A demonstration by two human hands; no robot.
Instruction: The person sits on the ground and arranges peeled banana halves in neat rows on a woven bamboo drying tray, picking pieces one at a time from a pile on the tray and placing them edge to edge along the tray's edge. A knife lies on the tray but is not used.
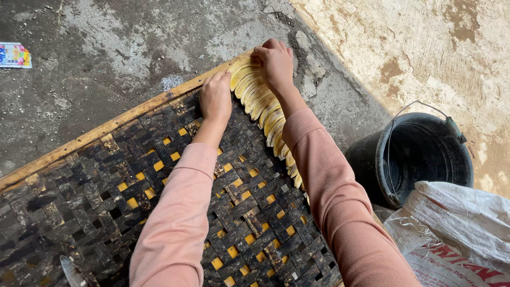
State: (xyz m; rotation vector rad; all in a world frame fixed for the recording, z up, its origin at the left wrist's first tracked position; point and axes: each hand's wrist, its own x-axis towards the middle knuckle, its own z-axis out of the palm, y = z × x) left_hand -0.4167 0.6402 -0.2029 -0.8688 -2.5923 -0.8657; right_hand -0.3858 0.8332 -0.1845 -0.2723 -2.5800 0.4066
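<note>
Head view, listed from nearest outward. Item: white woven sack [457, 234], lower right, partly in frame. Item: black bucket [419, 154] with wire handle, just beside the sack, on the concrete floor [95, 58]. Item: dark woven bamboo tray [106, 202] with a pale wooden rim, yellow showing through its gaps. Item: two pink sleeves reaching across the tray. Item: overlapping row of yellow banana slices [268, 114] laid along the tray's right edge, running up to its far corner. Item: left hand [215, 98], fingers curled down, resting on the weave just beside the slices; whether it pinches anything cannot be told. Item: right hand [275, 64], fingers bent, pressing on the topmost slices at the corner. Step judged: setting slices in a row at the far corner; a further slice would need the same overlap. Item: coloured wrapper [15, 55], far left.
</note>
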